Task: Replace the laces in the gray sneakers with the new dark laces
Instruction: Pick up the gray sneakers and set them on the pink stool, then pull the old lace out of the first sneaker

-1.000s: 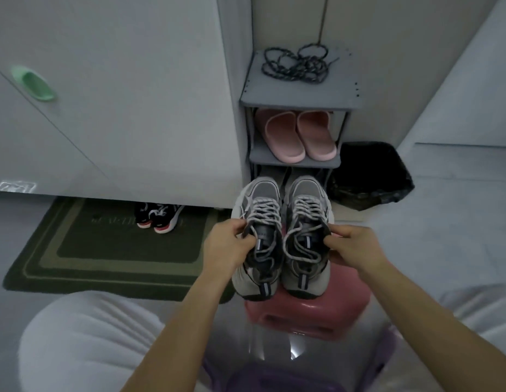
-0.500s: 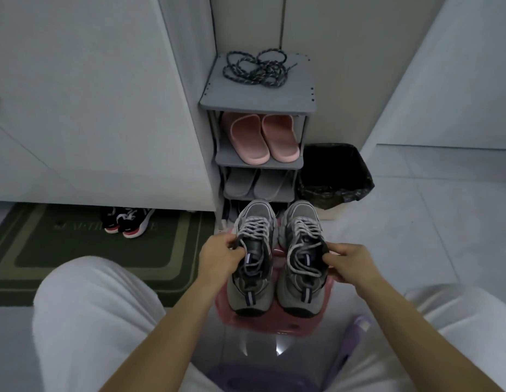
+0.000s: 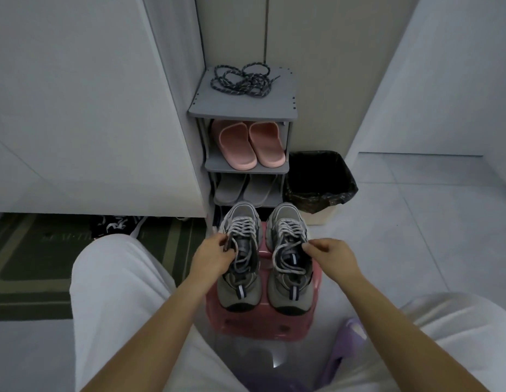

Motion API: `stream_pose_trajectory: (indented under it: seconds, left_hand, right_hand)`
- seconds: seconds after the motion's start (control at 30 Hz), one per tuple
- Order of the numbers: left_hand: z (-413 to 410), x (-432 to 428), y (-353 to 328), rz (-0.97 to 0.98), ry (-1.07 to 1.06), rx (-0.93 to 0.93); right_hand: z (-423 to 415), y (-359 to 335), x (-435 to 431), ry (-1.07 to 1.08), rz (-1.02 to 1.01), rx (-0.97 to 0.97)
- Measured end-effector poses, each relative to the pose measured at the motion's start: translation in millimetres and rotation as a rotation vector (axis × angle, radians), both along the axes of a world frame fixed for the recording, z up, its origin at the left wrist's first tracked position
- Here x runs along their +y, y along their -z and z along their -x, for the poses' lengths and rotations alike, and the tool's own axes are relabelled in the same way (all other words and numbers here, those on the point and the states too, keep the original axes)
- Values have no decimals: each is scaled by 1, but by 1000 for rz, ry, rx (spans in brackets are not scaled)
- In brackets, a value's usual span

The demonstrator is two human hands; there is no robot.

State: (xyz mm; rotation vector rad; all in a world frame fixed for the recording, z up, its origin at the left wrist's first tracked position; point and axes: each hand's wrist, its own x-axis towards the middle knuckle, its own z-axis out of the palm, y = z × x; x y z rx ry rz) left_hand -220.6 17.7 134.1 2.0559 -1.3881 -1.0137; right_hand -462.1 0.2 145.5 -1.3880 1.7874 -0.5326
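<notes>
Curling round the collar of the left sneaker [image 3: 240, 290], the left hand [image 3: 215, 258] is closed on it; the right sneaker [image 3: 288, 292] is pinched at its laced opening by the right hand [image 3: 329, 257]. Both are stood on a pink stool [image 3: 263, 326]; the dark laces [image 3: 242, 83] are heaped atop the rack [image 3: 243, 108] beyond

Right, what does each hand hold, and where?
The left hand grips the left gray sneaker at its collar edge; the right hand pinches the right sneaker near its top laces.
</notes>
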Motion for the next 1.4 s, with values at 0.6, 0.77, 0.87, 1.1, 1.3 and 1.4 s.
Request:
stream_pose_trajectory:
  seconds: [0.6,0.77,0.87,1.1,1.3,1.4]
  left_hand:
    - [36,-8,-37,241,322,-224]
    - [53,-32,-17,208,495,-375]
    - [59,-38,-7,136,536,-346]
    - [53,-41,13,179,527,-299]
    - [54,-38,13,177,540,-343]
    - [55,-38,14,169,525,-314]
  right_hand:
    - [-19,-19,-18,-27,-9,182]
    - [-11,-14,-29,-125,57,177]
    - [-6,-8,-29,-259,133,251]
    - [-5,4,-35,-188,110,117]
    - [-5,11,-39,-30,65,20]
    - [-9,8,-36,21,71,-68]
